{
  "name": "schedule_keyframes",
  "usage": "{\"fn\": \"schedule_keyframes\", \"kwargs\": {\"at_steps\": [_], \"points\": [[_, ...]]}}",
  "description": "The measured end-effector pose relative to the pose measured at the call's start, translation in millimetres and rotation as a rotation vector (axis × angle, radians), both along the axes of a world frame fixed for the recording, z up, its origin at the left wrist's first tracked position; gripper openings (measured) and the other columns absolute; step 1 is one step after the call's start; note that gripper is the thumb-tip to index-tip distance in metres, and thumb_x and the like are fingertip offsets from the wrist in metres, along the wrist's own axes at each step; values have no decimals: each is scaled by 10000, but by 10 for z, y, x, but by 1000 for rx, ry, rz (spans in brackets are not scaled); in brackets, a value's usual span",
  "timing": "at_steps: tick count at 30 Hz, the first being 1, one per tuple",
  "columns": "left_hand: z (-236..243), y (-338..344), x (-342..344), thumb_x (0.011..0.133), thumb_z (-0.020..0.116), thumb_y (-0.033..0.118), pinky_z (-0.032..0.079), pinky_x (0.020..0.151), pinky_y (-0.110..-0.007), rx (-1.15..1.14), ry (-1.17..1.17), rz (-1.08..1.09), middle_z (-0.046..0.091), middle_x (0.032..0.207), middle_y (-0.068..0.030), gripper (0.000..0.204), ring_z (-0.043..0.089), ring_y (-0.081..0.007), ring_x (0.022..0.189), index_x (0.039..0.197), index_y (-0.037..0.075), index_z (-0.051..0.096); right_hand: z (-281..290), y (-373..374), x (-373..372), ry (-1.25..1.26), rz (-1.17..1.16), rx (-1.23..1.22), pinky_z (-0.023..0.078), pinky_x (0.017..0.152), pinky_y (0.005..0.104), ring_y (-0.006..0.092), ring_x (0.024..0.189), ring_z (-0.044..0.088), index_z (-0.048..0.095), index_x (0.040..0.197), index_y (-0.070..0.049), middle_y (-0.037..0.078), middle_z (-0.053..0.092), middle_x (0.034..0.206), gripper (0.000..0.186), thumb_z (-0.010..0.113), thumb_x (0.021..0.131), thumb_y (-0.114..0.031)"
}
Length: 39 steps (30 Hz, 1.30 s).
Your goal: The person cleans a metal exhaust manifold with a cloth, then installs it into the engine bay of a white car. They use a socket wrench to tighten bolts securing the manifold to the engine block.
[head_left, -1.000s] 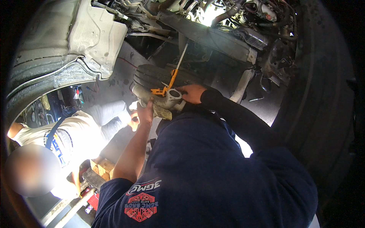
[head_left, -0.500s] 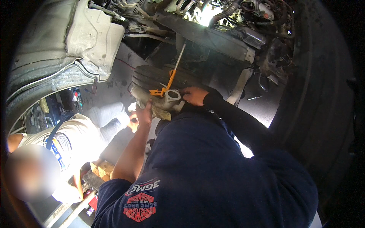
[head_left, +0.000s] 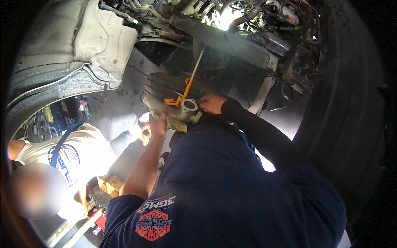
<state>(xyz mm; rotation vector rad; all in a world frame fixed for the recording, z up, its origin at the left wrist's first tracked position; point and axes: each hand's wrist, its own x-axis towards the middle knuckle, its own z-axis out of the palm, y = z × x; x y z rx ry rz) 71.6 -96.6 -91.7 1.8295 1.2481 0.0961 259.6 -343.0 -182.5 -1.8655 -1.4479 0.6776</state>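
A pale grey metal pipe fitting point(head_left: 156, 103) with an oval, bolt-holed flange point(head_left: 189, 106) lies across my lap. My left hand point(head_left: 159, 125) is wrapped round it from below, thumb on top, beside a dirty yellowish cloth or glove point(head_left: 175, 124). At the right edge of the flange is my right hand point(head_left: 213, 103), its fingers curled in; what they grip, if anything, is hidden. An orange tool with a long silver rod point(head_left: 188, 84) leans just beyond the fitting, over a dark tyre point(head_left: 165, 80).
A co-worker in a white shirt point(head_left: 78, 144) crouches at the left. A car's pale wheel-arch liner point(head_left: 103, 45) hangs upper left; an engine bay with hoses point(head_left: 248, 16) is at the top. Another big tyre point(head_left: 351, 124) stands close on my right. A thin metal tool point(head_left: 277, 108) lies on the floor.
The whole view has shifted slightly. My hands keep nearly the same places on the fitting, and the co-worker's head and torso have moved a little.
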Motion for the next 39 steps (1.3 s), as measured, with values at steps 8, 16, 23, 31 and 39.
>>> {"fn": "schedule_keyframes", "kwargs": {"at_steps": [8,16,23,31,39], "points": [[11,-62,35,901,828,452,495,1099,-404,7,46,4,501,1533,-338,1123,572,-391,1365,1606,-172,215,401,-33,207,273,-100,-418,555,1025,491,386,1213,689,691,1419,-110,199,712,1352,511,537,995,-350],[-16,-91,42,888,801,590,502,1027,-432,-25,78,33,626,1367,-274,948,628,-357,1229,1434,-117,485,483,-209,316,311,-361,-394,526,1061,489,414,1263,651,578,1483,-76,228,679,1370,537,598,1012,-334],[102,-170,40,931,766,568,508,967,-466,138,74,-105,644,1269,-294,749,653,-378,1121,1219,-105,607,924,-217,356,731,-488,-117,544,1006,402,256,1144,689,538,1475,11,151,734,1242,593,750,959,-191],[851,-457,130,874,785,156,529,943,-504,514,-129,-667,624,1205,-236,386,642,-452,1098,1195,-6,645,1806,170,94,728,-243,190,577,955,363,236,1073,737,528,1471,-17,162,753,1191,564,725,949,-102],[1094,-556,358,849,758,147,536,971,-525,451,-141,-771,599,1278,-232,423,637,-480,1142,1233,16,637,2172,225,170,457,-163,169,609,930,402,302,1039,765,530,1458,-36,178,769,1153,570,714,920,-70]]}}
